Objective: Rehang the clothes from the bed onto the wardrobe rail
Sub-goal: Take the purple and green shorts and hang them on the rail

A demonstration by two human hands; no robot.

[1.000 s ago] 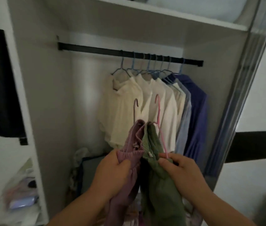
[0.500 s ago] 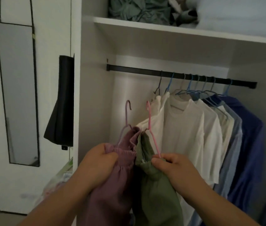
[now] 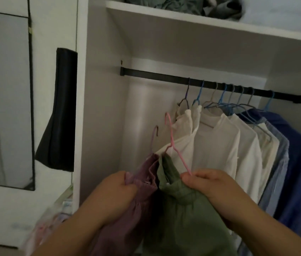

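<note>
I have two garments in front of the open wardrobe, both below the black rail (image 3: 164,78) and under its bare left stretch. My left hand (image 3: 116,196) is curled round the gathered top of the purple garment (image 3: 127,209), which sits on a purple hanger (image 3: 154,137); my right hand (image 3: 210,185) pinches the sloping arm of the pink hanger (image 3: 173,145) and also bunches the green garment (image 3: 182,215) against it. Both look like light, limp cloth that will sag and swing freely, so I judge the fabric a poor place to steer from: the thin wire-like hangers are the only stiff parts, and they may twist or slip inside the cloth. I would hold each just under its hook, so the hook points where I want. The two hooks stand close together and could snag each other. The hung white shirts (image 3: 216,145) crowd the rail's middle and right end, so the free left end near the wardrobe's side wall suits best.
</note>
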